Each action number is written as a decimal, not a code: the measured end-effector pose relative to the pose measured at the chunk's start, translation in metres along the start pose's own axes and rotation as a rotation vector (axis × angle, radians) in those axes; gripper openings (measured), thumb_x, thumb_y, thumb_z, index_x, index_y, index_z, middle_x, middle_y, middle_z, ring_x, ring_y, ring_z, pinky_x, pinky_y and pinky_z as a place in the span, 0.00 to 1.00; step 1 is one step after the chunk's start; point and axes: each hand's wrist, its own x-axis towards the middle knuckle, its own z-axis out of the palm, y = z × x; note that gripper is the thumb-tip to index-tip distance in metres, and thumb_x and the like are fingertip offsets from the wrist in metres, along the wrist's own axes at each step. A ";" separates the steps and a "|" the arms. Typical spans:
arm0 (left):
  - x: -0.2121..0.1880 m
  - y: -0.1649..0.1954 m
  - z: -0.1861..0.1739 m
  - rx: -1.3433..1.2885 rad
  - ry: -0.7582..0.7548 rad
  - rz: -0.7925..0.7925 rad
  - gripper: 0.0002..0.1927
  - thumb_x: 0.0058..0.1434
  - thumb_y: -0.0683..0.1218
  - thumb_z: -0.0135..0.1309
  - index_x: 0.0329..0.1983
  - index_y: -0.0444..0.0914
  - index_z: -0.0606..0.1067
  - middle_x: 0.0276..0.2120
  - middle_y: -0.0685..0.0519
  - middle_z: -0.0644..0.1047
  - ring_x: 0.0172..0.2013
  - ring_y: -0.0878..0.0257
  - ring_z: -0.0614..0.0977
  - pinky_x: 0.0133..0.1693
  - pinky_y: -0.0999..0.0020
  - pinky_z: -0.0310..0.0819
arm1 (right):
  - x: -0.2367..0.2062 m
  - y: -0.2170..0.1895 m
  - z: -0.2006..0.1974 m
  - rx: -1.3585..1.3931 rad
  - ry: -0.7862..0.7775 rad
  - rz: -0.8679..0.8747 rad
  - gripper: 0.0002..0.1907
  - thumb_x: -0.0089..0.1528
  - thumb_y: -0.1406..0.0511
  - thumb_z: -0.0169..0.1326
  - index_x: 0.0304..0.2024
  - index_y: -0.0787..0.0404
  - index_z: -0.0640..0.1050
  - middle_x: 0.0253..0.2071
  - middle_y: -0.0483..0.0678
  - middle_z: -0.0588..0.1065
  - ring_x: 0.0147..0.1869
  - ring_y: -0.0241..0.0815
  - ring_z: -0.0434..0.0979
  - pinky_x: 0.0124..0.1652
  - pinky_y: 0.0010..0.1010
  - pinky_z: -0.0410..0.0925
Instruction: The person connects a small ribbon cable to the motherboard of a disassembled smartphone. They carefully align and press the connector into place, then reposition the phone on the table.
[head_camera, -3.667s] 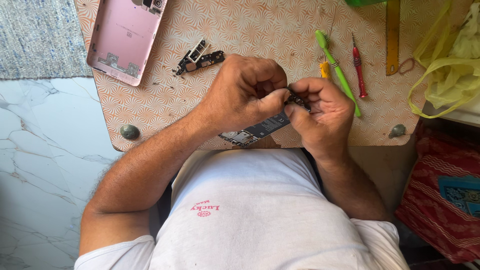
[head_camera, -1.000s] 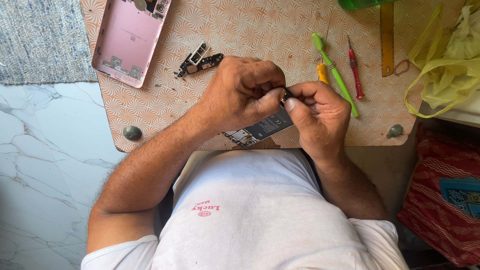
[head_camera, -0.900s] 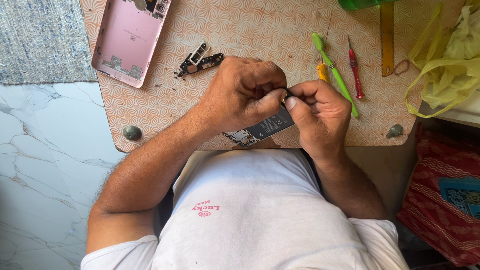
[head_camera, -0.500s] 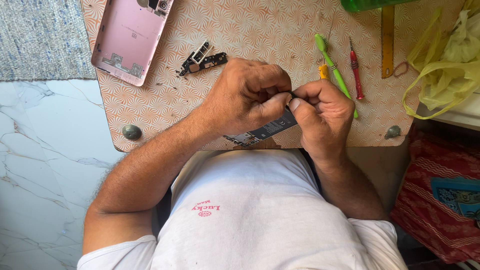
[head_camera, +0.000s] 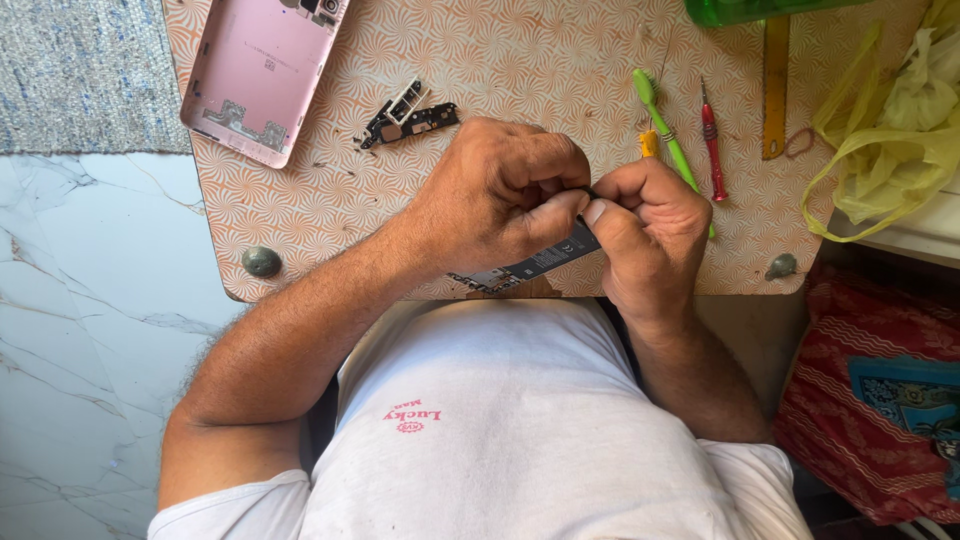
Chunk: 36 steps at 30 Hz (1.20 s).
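Both my hands are closed on a dark phone circuit board held above the near edge of the patterned table. My left hand covers most of the board from the left. My right hand pinches its right end, thumb pressed against my left fingers. Only the board's lower edge shows below the hands. A pink phone back shell lies face down at the far left of the table. Small black phone parts lie between the shell and my hands.
A green brush, a red screwdriver and a yellow ruler lie to the right of my hands. A yellow plastic bag sits at the right edge. Marble floor and a grey mat are on the left, red cloth at the lower right.
My hands stay together on the board; fingers have shifted slightly. The view has drifted a little.
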 end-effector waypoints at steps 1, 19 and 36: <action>0.000 0.000 0.000 -0.007 -0.010 -0.005 0.04 0.59 0.39 0.59 0.36 0.37 0.77 0.25 0.53 0.78 0.28 0.62 0.82 0.31 0.68 0.77 | 0.000 0.000 0.000 0.001 0.002 0.004 0.01 0.64 0.75 0.54 0.39 0.69 0.75 0.30 0.46 0.75 0.32 0.27 0.70 0.36 0.18 0.65; 0.000 -0.001 0.001 0.026 -0.005 0.030 0.05 0.58 0.38 0.59 0.37 0.36 0.77 0.26 0.52 0.78 0.29 0.60 0.83 0.32 0.66 0.78 | -0.001 0.004 -0.001 0.028 0.010 -0.024 0.01 0.63 0.76 0.54 0.38 0.69 0.75 0.29 0.46 0.74 0.31 0.28 0.69 0.35 0.18 0.64; -0.001 -0.002 -0.003 -0.037 -0.040 0.006 0.04 0.61 0.38 0.60 0.39 0.35 0.78 0.27 0.52 0.79 0.29 0.62 0.84 0.32 0.68 0.79 | 0.001 0.002 0.000 -0.004 -0.021 -0.039 0.01 0.63 0.75 0.53 0.37 0.68 0.75 0.32 0.47 0.76 0.30 0.27 0.71 0.33 0.17 0.66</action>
